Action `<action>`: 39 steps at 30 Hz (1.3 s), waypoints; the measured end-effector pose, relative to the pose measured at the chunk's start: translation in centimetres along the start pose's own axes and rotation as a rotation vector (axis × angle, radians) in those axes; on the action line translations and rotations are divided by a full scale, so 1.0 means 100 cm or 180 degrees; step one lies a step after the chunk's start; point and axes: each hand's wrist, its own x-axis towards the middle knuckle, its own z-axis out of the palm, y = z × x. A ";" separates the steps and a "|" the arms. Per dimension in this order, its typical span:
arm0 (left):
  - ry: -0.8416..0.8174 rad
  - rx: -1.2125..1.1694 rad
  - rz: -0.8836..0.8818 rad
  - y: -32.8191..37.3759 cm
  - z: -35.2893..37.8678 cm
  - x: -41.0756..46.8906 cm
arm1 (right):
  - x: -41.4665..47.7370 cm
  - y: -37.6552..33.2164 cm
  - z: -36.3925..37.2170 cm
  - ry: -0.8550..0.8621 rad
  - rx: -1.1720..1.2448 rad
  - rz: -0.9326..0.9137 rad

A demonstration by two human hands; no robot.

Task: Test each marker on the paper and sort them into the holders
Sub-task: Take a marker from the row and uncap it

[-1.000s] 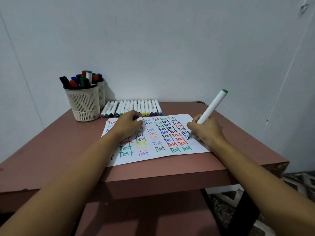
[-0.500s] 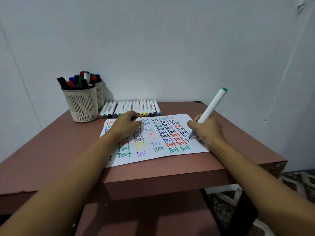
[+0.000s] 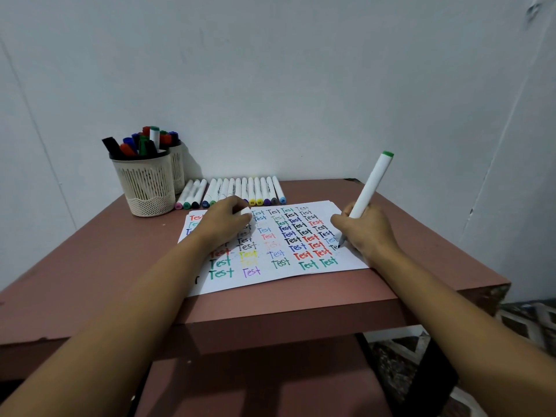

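Observation:
A white sheet of paper (image 3: 288, 275) lies on the table, covered with rows of the word "Test" in many colours. My right hand (image 3: 365, 228) grips a white marker with a green end (image 3: 371, 185), its tip touching the paper near the right edge. My left hand (image 3: 227, 222) rests on the paper's upper left and holds a white marker cap (image 3: 246, 210) in its curled fingers. A row of several white markers (image 3: 240, 190) lies behind the paper. Two cream mesh holders, a front one (image 3: 147, 185) and a rear one (image 3: 178, 168), stand at the back left with several markers in them.
The reddish-brown table (image 3: 90, 260) stands against a white wall. A lower shelf (image 3: 255, 383) of the same colour sits beneath its front edge. Patterned floor (image 3: 523, 323) shows at the lower right.
The marker tip has moved a little along the paper, adding letters near the right edge. My left hand has stayed where it was.

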 end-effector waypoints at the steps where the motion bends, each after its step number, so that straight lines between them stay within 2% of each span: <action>1: 0.0003 -0.0003 0.0002 0.000 0.000 0.000 | 0.000 0.000 0.000 0.0088 -0.0037 -0.0024; 14: 0.0008 -0.0019 -0.0024 0.001 0.000 -0.001 | 0.000 0.000 0.001 0.0050 -0.0061 0.0011; 19: -0.0005 -0.0012 -0.0023 0.002 -0.001 -0.002 | -0.001 0.000 -0.001 0.0257 -0.0077 -0.0014; 24: -0.0020 -0.0060 -0.0018 0.003 -0.001 -0.003 | -0.001 0.000 0.000 0.0236 -0.0177 -0.0035; 36: -0.0019 -0.0070 0.0005 0.004 -0.001 -0.003 | 0.001 0.002 0.001 0.0255 -0.0135 -0.0075; 39: -0.0001 -0.0116 0.0002 0.004 -0.001 -0.003 | 0.006 0.003 0.001 0.0256 0.0075 0.0073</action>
